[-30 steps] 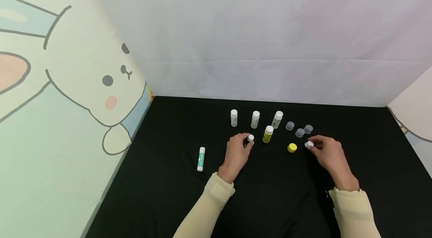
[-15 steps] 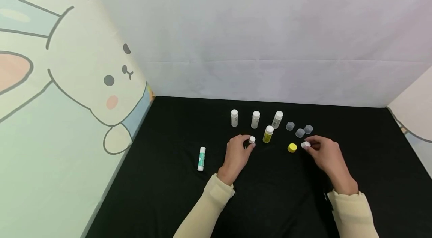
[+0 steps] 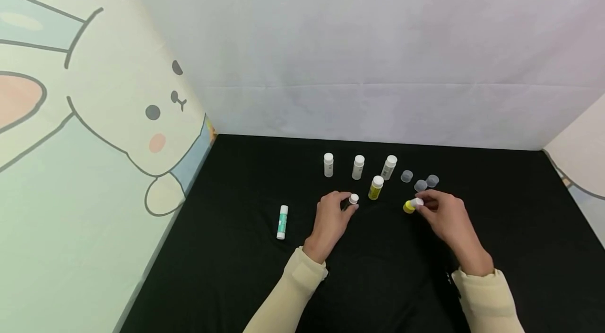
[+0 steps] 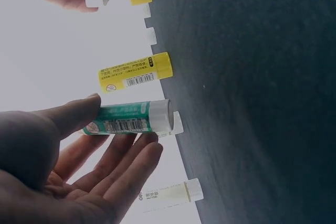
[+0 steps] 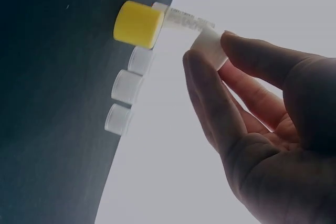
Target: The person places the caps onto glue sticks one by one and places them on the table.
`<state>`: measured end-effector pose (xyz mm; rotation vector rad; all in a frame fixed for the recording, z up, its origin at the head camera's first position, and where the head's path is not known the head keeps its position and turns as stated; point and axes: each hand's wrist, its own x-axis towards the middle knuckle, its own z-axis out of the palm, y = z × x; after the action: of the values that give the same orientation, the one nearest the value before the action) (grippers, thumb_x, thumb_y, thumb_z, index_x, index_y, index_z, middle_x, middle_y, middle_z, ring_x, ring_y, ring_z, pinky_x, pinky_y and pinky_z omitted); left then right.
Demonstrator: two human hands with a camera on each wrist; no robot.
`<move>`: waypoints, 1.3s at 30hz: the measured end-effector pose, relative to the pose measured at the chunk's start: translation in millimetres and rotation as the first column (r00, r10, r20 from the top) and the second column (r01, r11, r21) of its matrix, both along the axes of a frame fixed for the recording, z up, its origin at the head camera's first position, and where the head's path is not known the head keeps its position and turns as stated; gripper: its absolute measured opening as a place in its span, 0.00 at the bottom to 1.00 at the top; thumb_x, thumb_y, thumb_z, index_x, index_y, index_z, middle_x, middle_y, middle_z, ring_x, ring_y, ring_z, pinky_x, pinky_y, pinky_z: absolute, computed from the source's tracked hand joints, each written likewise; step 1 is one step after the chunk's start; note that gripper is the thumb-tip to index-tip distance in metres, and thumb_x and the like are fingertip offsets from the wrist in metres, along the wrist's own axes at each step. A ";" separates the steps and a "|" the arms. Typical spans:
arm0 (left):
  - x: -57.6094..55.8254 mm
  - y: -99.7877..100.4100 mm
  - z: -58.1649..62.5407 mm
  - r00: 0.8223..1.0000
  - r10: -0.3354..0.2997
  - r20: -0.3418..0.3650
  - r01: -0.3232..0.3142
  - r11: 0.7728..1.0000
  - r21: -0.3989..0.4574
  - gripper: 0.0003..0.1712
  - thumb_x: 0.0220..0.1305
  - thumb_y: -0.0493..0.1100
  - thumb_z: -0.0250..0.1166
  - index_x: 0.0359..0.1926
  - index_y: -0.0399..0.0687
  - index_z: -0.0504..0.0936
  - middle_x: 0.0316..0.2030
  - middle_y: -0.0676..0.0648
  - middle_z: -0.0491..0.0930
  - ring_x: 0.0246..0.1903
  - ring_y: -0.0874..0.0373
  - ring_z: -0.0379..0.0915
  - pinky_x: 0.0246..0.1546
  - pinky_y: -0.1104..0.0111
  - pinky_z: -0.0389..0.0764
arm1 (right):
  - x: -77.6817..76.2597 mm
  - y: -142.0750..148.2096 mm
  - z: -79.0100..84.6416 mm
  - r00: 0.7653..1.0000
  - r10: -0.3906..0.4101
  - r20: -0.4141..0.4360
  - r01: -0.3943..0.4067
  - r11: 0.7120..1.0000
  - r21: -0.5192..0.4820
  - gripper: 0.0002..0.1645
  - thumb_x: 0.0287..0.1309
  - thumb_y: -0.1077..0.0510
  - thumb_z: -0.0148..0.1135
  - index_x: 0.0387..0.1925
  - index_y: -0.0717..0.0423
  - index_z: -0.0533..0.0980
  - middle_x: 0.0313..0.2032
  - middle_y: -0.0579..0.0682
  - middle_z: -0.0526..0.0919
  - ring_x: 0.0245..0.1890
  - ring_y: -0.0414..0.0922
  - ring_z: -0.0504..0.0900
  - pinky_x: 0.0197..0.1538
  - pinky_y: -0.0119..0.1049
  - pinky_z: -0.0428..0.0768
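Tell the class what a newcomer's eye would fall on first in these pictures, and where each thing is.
Probably the large cartoon rabbit on the left wall in the head view. Next comes the bright yellow cap on the black cloth, with the right hand pinching a small white cap close by. Then the left hand, holding a green tube near the yellow tube.

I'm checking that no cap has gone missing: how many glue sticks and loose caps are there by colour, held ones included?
Whitish glue sticks: 3
Green glue sticks: 2
Yellow glue stick: 1
Clear loose caps: 3
Yellow loose cap: 1
White loose cap: 1
Total: 11
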<state>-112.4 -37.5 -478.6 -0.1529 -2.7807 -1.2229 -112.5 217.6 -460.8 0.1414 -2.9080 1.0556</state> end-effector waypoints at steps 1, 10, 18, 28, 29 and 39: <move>0.3 0.0 0.1 1.000 -0.001 0.000 0.001 1.000 0.001 0.15 0.54 0.44 0.70 0.44 0.49 0.84 0.37 0.50 0.80 0.36 0.57 0.77 0.35 0.70 0.76 | 0.1 -1.6 0.0 1.000 0.006 -0.010 -0.006 1.000 -0.005 0.15 0.57 0.60 0.63 0.46 0.63 0.78 0.39 0.60 0.81 0.35 0.52 0.81 0.34 0.46 0.79; 4.7 -1.5 1.8 1.000 -0.017 0.023 0.016 1.000 0.013 0.12 0.54 0.45 0.70 0.41 0.50 0.85 0.28 0.56 0.77 0.25 0.65 0.70 0.25 0.74 0.72 | 2.0 -19.5 0.1 0.997 0.055 -0.049 -0.058 0.997 -0.055 0.14 0.55 0.64 0.63 0.45 0.59 0.78 0.38 0.57 0.81 0.35 0.51 0.82 0.35 0.46 0.80; 8.1 -2.3 0.8 0.997 -0.033 0.064 0.029 0.998 0.060 0.10 0.54 0.45 0.69 0.40 0.52 0.85 0.28 0.58 0.79 0.22 0.68 0.70 0.23 0.75 0.72 | 0.5 -36.0 2.0 0.991 0.102 -0.084 -0.107 0.992 -0.065 0.13 0.56 0.61 0.64 0.44 0.57 0.79 0.38 0.54 0.82 0.36 0.49 0.81 0.39 0.49 0.78; 9.0 -1.7 3.6 0.998 -0.049 0.039 0.048 0.999 0.020 0.14 0.54 0.45 0.70 0.44 0.51 0.84 0.35 0.56 0.81 0.30 0.67 0.73 0.30 0.74 0.74 | -2.5 -48.6 5.1 0.984 0.132 -0.116 -0.142 0.987 -0.081 0.12 0.55 0.60 0.65 0.43 0.56 0.80 0.36 0.51 0.83 0.35 0.46 0.81 0.38 0.47 0.79; 9.1 -1.8 3.7 0.998 -0.052 0.035 0.051 0.999 0.016 0.14 0.54 0.45 0.70 0.43 0.52 0.84 0.35 0.56 0.81 0.30 0.66 0.74 0.30 0.74 0.74 | -2.6 -49.9 5.6 0.984 0.134 -0.113 -0.144 0.986 -0.082 0.12 0.55 0.60 0.65 0.43 0.56 0.79 0.37 0.51 0.82 0.35 0.46 0.81 0.38 0.47 0.79; 9.9 -1.8 2.6 0.997 -0.071 0.009 0.071 0.997 -0.006 0.12 0.53 0.45 0.70 0.40 0.54 0.85 0.31 0.58 0.79 0.27 0.67 0.71 0.28 0.75 0.72 | -2.7 -62.9 9.0 0.981 0.156 -0.118 -0.171 0.977 -0.126 0.14 0.55 0.61 0.65 0.44 0.58 0.79 0.40 0.52 0.82 0.36 0.46 0.81 0.38 0.43 0.80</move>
<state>-102.4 -39.3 -476.0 -0.2492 -2.8093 -1.2333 -115.2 154.6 -451.8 0.4251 -2.7565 1.2250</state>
